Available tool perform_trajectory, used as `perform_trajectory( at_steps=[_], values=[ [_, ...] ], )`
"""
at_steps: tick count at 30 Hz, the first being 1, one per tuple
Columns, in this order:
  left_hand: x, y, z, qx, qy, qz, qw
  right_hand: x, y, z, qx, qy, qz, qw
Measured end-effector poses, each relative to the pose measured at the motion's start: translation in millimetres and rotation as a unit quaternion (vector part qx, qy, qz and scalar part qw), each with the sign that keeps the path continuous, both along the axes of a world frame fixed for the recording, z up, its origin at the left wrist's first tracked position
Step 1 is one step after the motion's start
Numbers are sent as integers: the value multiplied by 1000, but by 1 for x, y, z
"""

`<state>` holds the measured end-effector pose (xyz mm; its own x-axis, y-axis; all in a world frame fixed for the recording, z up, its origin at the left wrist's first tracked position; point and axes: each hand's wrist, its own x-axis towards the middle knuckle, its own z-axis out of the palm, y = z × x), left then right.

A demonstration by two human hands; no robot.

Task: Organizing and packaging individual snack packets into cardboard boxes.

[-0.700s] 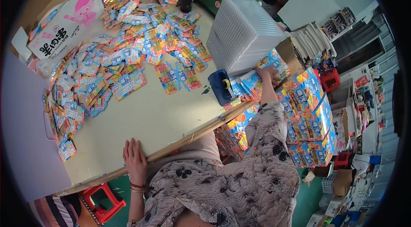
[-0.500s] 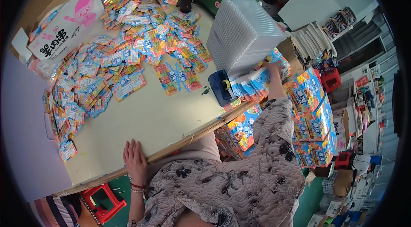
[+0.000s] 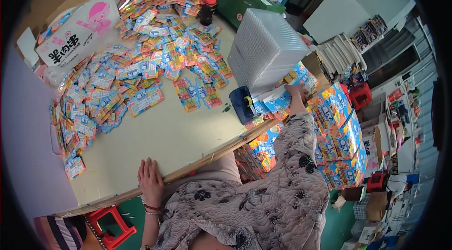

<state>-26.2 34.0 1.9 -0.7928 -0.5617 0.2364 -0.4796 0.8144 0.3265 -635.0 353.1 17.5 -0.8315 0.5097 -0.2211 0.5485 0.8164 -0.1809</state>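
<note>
My left hand point(image 3: 150, 184) lies flat at the front edge of the table point(image 3: 141, 148), fingers stretched out and holding nothing. My right hand point(image 3: 296, 93) reaches to the table's right side, its fingers closed at a blue printed cardboard piece point(image 3: 278, 101) in a fanned row; the thumb is mostly hidden. Beside that row stand a dark blue tape dispenser point(image 3: 242, 104) and a tall stack of clear plastic trays point(image 3: 263, 49). Flat colourful sachets point(image 3: 141, 68) are heaped over the table's left and back, and a joined pair of sachets point(image 3: 197, 94) lies apart from the heap.
A white carton point(image 3: 77, 28) stands at the back left, and a dark cup with a red lid point(image 3: 207, 12) at the back. Printed boxes point(image 3: 336, 141) are stacked right of the table. Red stools point(image 3: 110, 226) stand on the floor, one near the table's front left.
My right hand has drawn slightly nearer and left, its fingers now closing at the blue cardboard. The left hand stays on the table edge. The whole view has shifted a little.
</note>
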Motion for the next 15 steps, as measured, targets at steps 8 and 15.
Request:
perform_trajectory(
  at_steps=[8, 15],
  values=[
    [-2, 2, 1, 12, 12, -3, 1000, -36, 34, 39, -114, 126, 23, 985],
    [0, 1, 1, 12, -3, 14, 1000, -28, 34, 85, -560, 163, 61, 810]
  ],
)
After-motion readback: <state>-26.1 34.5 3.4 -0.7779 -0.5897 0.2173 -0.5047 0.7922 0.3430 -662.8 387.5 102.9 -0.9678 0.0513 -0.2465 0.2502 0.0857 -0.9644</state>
